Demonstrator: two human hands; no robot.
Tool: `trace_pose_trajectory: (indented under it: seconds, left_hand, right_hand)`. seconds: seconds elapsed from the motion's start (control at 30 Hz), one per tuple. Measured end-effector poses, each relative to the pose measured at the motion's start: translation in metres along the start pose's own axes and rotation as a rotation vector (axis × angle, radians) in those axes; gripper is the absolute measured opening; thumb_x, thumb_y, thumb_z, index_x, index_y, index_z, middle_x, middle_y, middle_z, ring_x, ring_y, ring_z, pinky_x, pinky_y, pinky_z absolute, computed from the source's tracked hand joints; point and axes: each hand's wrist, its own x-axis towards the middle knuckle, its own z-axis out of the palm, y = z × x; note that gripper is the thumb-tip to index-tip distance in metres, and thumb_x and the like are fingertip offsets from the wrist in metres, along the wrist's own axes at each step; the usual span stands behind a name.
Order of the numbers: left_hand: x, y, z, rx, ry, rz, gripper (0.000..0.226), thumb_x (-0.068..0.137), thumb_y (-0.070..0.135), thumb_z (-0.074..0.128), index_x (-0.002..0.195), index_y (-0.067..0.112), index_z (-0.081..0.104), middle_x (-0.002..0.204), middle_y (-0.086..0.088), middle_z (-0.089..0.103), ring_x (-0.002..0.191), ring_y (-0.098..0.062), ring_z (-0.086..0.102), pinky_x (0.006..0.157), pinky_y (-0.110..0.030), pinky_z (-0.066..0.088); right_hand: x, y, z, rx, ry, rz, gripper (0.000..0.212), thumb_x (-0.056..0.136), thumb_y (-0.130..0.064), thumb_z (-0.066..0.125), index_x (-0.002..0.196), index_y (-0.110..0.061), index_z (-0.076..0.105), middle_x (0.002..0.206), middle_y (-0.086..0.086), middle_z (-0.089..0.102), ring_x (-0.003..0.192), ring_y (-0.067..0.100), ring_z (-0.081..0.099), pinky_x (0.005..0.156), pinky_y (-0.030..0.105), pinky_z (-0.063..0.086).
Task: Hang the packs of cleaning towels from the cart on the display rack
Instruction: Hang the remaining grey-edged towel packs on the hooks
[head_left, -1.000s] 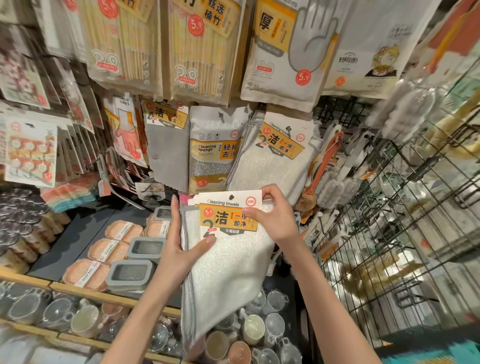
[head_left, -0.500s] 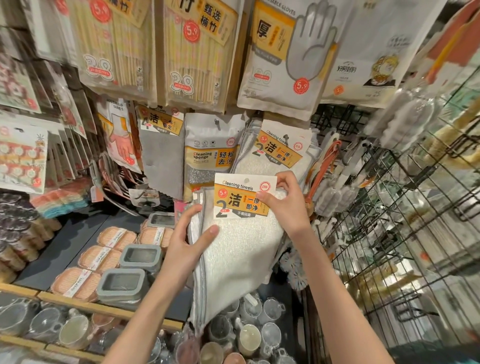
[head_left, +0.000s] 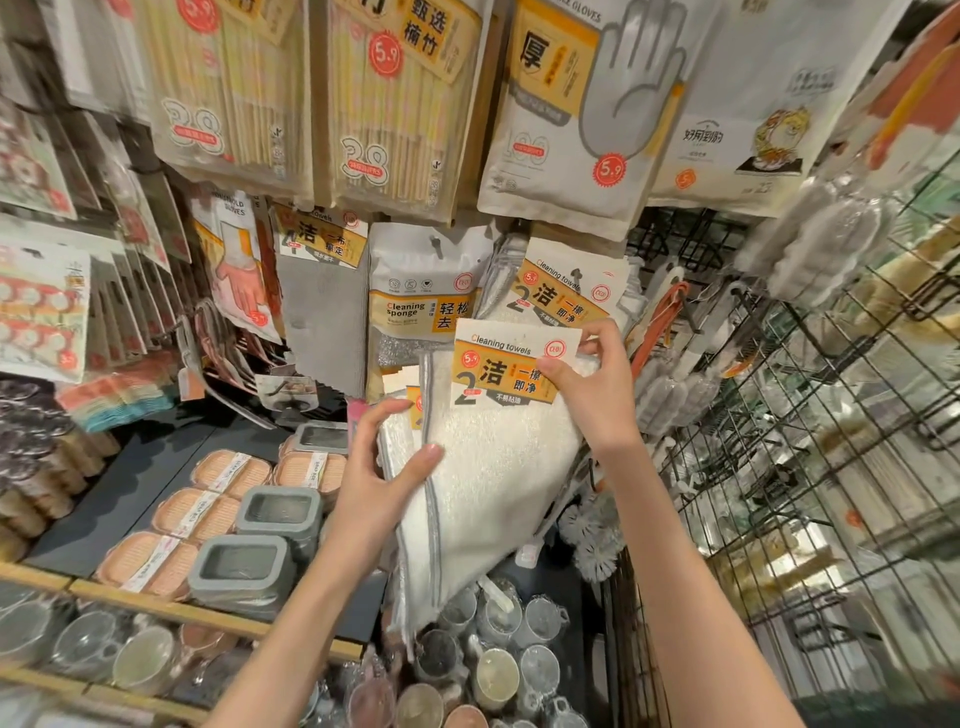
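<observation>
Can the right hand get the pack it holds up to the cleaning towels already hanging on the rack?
Probably yes: the right hand pinches the pack just below the hanging cleaning towels, with nothing between them.

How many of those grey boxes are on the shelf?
3 that I can see. One grey box sits nearest, by the shelf's front edge; one just behind it; one further back, partly hidden by the left hand. More may be hidden.

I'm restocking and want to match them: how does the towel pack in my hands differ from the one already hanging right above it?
The held towel pack is gripped by both hands, tilted; the hung towel pack hangs on the rack, half hidden behind it. Both carry the same orange "Cleaning towels" label with a 5.9 sticker.
</observation>
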Motion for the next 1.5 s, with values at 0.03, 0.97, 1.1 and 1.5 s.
trace_pose_trajectory:
  seconds: [0.03,0.97,1.1,1.5]
  left_hand:
    - [0.000,0.000,0.000,-0.006,0.016,0.002,0.044,0.078,0.034,0.078,0.110,0.051,0.053,0.119,0.040,0.050,0.123,0.014,0.040,0.110,-0.030,0.030]
    - [0.009,0.001,-0.001,-0.103,0.067,-0.058,0.050,0.082,0.009,0.074,0.105,0.049,0.056,0.122,0.028,0.056,0.117,0.003,0.052,0.103,-0.037,0.043]
    - [0.007,0.003,-0.004,-0.103,0.076,-0.085,0.047,0.082,0.013,0.074,0.109,0.047,0.055,0.136,0.016,0.051,0.128,-0.010,0.047,0.109,-0.047,0.038]
    - [0.003,0.005,-0.004,-0.097,0.092,-0.055,0.048,0.078,0.015,0.078,0.106,0.048,0.056,0.129,0.027,0.053,0.127,0.002,0.045,0.109,-0.040,0.036]
  right_hand:
    - [0.003,0.000,-0.002,-0.002,0.037,-0.017,0.033,0.079,-0.008,0.072,0.097,-0.018,0.047,0.089,-0.015,0.052,0.078,-0.022,0.044,0.066,-0.002,0.034]
    - [0.059,0.012,-0.014,-0.216,0.265,-0.120,0.034,0.083,-0.005,0.064,0.089,-0.033,0.045,0.098,-0.013,0.054,0.092,-0.024,0.042,0.070,-0.001,0.034]
    - [0.063,0.012,-0.017,-0.208,0.249,-0.133,0.031,0.083,-0.003,0.063,0.087,-0.030,0.047,0.095,-0.012,0.053,0.091,-0.024,0.040,0.070,-0.004,0.031]
    - [0.065,0.016,-0.020,-0.248,0.233,-0.113,0.023,0.085,-0.009,0.064,0.081,-0.029,0.054,0.099,-0.006,0.053,0.085,-0.010,0.046,0.069,-0.004,0.032]
